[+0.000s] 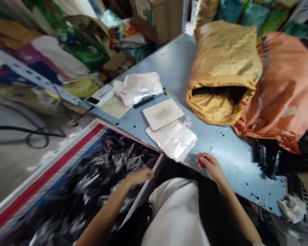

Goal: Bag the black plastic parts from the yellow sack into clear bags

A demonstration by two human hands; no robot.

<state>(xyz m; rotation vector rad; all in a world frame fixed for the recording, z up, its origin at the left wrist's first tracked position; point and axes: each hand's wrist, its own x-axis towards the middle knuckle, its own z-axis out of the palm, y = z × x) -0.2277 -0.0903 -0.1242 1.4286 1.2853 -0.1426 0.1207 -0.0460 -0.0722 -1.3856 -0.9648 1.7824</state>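
My left hand (143, 175) reaches down over the rim of a big striped woven sack (53, 167) full of black bagged items (100, 171); its fingers are curled and partly hidden, so what they hold is unclear. My right hand (207, 163) rests at the near edge of the blue table (228, 153), fingers loosely bent, holding nothing I can see. It lies just right of a stack of clear plastic bags (175, 140). A pale flat board (163, 113) sits behind that stack.
A yellow woven sack (220, 71) lies open on the table, an orange one (284, 89) beside it. Crumpled clear plastic (137, 87), a black marker (145, 101) and a white device (100, 96) sit at the far left. Black parts (269, 155) lie at the right. Cables (28, 133) cross the floor.
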